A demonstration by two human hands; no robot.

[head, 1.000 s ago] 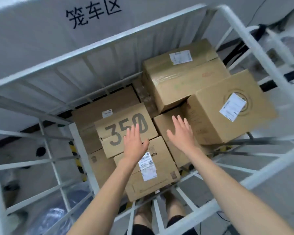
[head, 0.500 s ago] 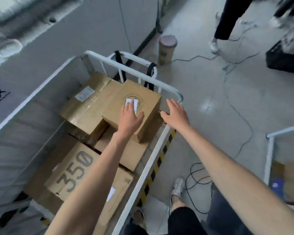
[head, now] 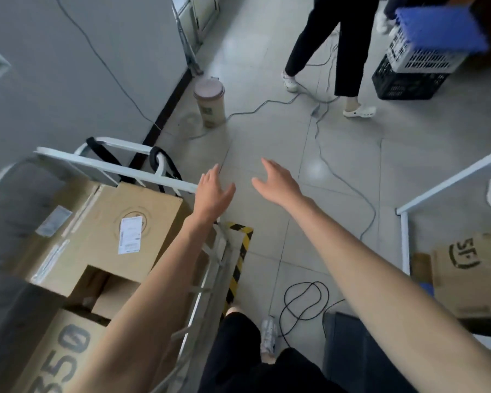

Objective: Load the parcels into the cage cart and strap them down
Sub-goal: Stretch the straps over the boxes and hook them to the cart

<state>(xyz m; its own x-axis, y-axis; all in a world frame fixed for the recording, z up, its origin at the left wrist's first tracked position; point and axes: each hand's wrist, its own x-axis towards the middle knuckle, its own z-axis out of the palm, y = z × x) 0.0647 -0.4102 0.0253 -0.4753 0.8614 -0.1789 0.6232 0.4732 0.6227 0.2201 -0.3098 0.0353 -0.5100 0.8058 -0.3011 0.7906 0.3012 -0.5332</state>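
- Head view: left hand [head: 213, 191] is held at the end of the cage cart [head: 119, 173] top rail, fingers spread, nothing gripped; contact with the rail cannot be told.
- Right hand [head: 278, 181] is held over the floor [head: 338, 154] beside the left, fingers loosely spread, nothing held.
- Labelled box [head: 119, 222] is seen on top inside the cart; "350" box [head: 60, 350] lower, nearer.
- Black straps [head: 165, 165] are draped over the far rail.

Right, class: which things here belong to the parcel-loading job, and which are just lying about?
Job: cage cart, labelled box, 350 box, SF box (probably waiting), straps, left hand, right hand.
Lying about: cup, cables, crates.
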